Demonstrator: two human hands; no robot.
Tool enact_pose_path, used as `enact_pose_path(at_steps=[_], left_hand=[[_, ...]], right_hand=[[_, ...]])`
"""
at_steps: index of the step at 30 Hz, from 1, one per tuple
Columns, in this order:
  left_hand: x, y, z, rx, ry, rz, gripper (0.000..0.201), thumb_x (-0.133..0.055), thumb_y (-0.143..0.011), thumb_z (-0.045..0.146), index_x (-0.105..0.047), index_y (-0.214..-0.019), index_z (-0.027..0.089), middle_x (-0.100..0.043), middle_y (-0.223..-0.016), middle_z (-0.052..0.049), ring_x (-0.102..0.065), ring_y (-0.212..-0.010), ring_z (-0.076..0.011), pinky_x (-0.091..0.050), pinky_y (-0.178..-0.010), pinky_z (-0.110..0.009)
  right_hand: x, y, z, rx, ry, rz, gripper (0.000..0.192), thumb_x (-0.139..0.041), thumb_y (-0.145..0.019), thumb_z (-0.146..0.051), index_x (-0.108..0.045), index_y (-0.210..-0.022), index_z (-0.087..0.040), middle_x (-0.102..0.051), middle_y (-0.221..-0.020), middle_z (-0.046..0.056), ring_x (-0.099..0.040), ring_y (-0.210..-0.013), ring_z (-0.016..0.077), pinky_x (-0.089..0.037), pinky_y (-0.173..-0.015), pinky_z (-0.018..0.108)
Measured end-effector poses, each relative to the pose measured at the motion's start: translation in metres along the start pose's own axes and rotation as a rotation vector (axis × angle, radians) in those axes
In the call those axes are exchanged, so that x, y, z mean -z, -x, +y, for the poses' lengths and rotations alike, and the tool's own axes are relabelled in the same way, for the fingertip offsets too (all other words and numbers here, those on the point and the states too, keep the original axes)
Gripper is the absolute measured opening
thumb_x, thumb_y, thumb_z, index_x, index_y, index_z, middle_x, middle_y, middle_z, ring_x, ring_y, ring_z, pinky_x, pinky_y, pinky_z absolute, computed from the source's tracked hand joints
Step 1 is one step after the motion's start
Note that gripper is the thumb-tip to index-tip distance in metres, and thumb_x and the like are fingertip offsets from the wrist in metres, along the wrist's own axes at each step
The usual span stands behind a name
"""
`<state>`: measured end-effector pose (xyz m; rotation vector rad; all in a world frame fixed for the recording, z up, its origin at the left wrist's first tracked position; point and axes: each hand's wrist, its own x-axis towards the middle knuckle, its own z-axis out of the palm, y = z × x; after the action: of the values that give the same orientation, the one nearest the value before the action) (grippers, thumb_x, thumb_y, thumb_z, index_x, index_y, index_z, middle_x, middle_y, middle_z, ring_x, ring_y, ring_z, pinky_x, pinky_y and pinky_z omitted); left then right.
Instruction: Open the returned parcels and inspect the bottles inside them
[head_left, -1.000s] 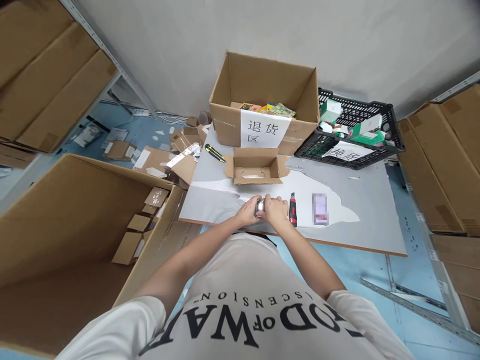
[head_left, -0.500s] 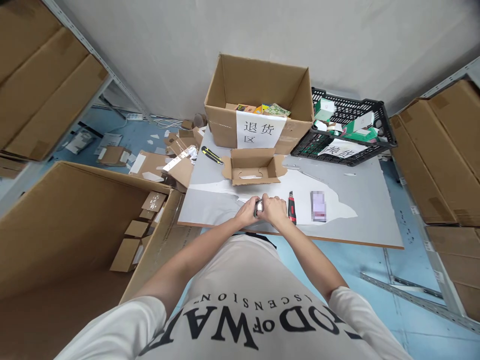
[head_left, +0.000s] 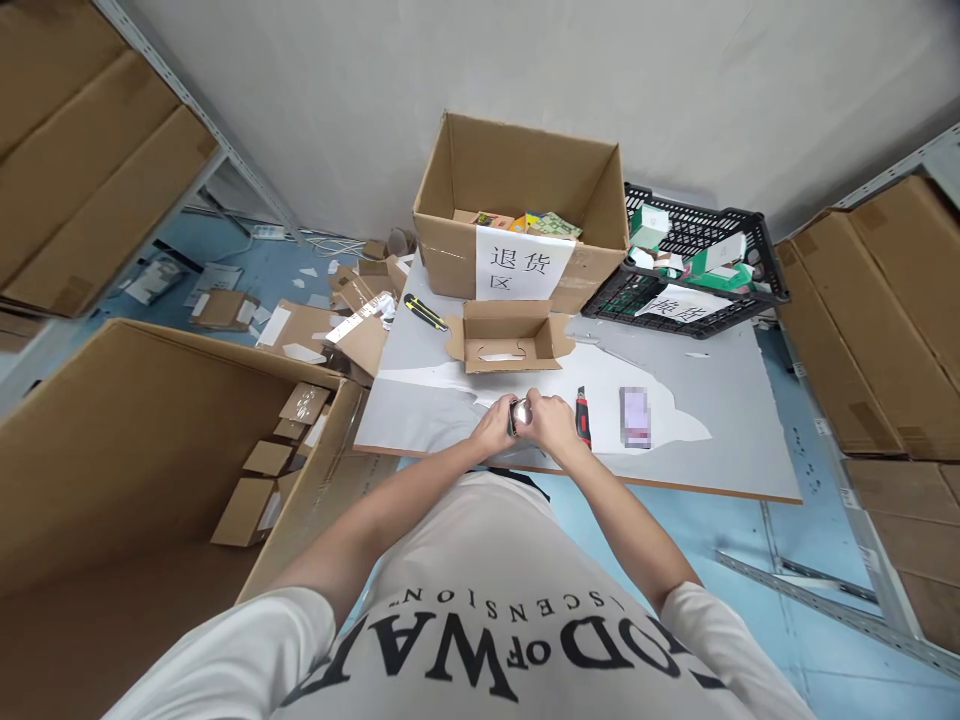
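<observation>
My left hand and my right hand meet near the table's front edge, both closed around a small, round, shiny silver-topped object. Fingers cover most of it, so its exact kind is hidden. Just right of my right hand lies a red-and-black utility knife, its blade end pointing away from me. Beyond my hands an open small cardboard box stands with its side flaps spread; a cutout shows in its bottom. A phone-like item with a blurred screen lies farther right.
Behind the small box stands a large carton with a paper sign and colourful packs inside. At its right is a black crate holding green-and-white boxes. A yellow-and-black utility knife lies at left. A big open carton fills the left side.
My right hand has shifted very slightly on the silver-topped object, showing a little more of its top. Both hands stay around it; the whole view has tilted a little.
</observation>
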<state>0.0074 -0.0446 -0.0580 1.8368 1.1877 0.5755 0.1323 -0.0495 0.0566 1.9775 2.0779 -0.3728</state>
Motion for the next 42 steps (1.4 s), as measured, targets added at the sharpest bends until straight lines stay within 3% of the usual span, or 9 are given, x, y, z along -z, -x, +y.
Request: enact_pose_path(at_steps=[5, 11, 17, 25, 32, 37, 39, 42], left_hand=[[0.004, -0.001, -0.008, -0.024, 0.000, 0.020, 0.073, -0.075, -0.063, 0.029, -0.036, -0.124, 0.018, -0.055, -0.115, -0.012, -0.055, -0.108, -0.0284, -0.046, -0.090, -0.043], [0.005, 0.001, -0.011, -0.019, 0.012, 0.051, 0.077, -0.078, -0.060, 0.032, -0.037, -0.124, 0.020, -0.053, -0.121, -0.011, -0.054, -0.112, -0.0277, -0.045, -0.092, -0.043], [0.012, 0.002, -0.014, -0.039, 0.005, 0.087, 0.081, -0.079, -0.058, 0.029, -0.034, -0.125, 0.020, -0.051, -0.123, -0.011, -0.051, -0.116, -0.0287, -0.043, -0.096, -0.045], [0.033, -0.004, -0.013, -0.059, -0.031, 0.134, 0.082, -0.080, -0.056, 0.026, -0.036, -0.125, 0.020, -0.050, -0.124, -0.012, -0.051, -0.115, -0.0301, -0.044, -0.094, -0.045], [0.043, 0.004, -0.039, 0.012, -0.051, 0.107, 0.081, -0.076, -0.060, 0.025, -0.033, -0.128, 0.021, -0.050, -0.125, -0.012, -0.052, -0.115, -0.0302, -0.045, -0.093, -0.048], [0.045, 0.011, -0.052, 0.068, -0.016, 0.080, 0.089, -0.079, -0.058, 0.024, -0.030, -0.132, 0.020, -0.052, -0.126, -0.012, -0.052, -0.118, -0.0313, -0.044, -0.096, -0.048], [0.043, 0.016, -0.051, 0.073, -0.001, 0.092, 0.102, -0.083, -0.053, 0.031, -0.025, -0.137, 0.019, -0.047, -0.134, -0.015, -0.047, -0.124, -0.0335, -0.041, -0.100, -0.049], [0.046, 0.031, -0.038, 0.047, 0.005, 0.161, 0.121, -0.084, -0.048, 0.046, -0.014, -0.143, 0.016, -0.028, -0.147, -0.023, -0.031, -0.136, -0.0381, -0.031, -0.108, -0.053]], right_hand=[[0.013, 0.002, 0.005, 0.112, -0.013, 0.072, 0.034, -0.060, -0.076, -0.036, -0.054, -0.105, -0.019, -0.069, -0.089, 0.010, -0.060, -0.087, 0.0272, -0.037, -0.072, 0.032], [0.045, 0.013, 0.016, 0.304, -0.045, 0.218, 0.034, -0.062, -0.071, -0.039, -0.056, -0.100, -0.021, -0.066, -0.093, 0.009, -0.052, -0.092, 0.0280, -0.032, -0.078, 0.035], [0.071, 0.023, 0.028, 0.408, -0.120, 0.334, 0.035, -0.063, -0.068, -0.039, -0.056, -0.097, -0.022, -0.064, -0.085, 0.004, -0.049, -0.084, 0.0240, -0.031, -0.079, 0.034], [0.098, 0.035, 0.037, 0.477, -0.217, 0.477, 0.034, -0.062, -0.069, -0.035, -0.057, -0.098, -0.021, -0.062, -0.082, 0.004, -0.049, -0.079, 0.0221, -0.034, -0.075, 0.033], [0.120, 0.057, 0.039, 0.526, -0.345, 0.624, 0.031, -0.060, -0.069, -0.030, -0.053, -0.098, -0.021, -0.061, -0.080, 0.002, -0.052, -0.070, 0.0184, -0.040, -0.076, 0.034], [0.124, 0.063, 0.046, 0.524, -0.381, 0.641, 0.030, -0.059, -0.069, -0.028, -0.053, -0.097, -0.022, -0.060, -0.077, 0.000, -0.052, -0.066, 0.0167, -0.041, -0.074, 0.033], [0.124, 0.062, 0.049, 0.523, -0.391, 0.632, 0.029, -0.059, -0.068, -0.028, -0.054, -0.096, -0.022, -0.059, -0.074, 0.000, -0.052, -0.064, 0.0161, -0.042, -0.074, 0.033], [0.127, 0.059, 0.056, 0.524, -0.441, 0.622, 0.029, -0.061, -0.066, -0.025, -0.056, -0.094, -0.021, -0.058, -0.071, -0.001, -0.051, -0.063, 0.0151, -0.043, -0.074, 0.033]])
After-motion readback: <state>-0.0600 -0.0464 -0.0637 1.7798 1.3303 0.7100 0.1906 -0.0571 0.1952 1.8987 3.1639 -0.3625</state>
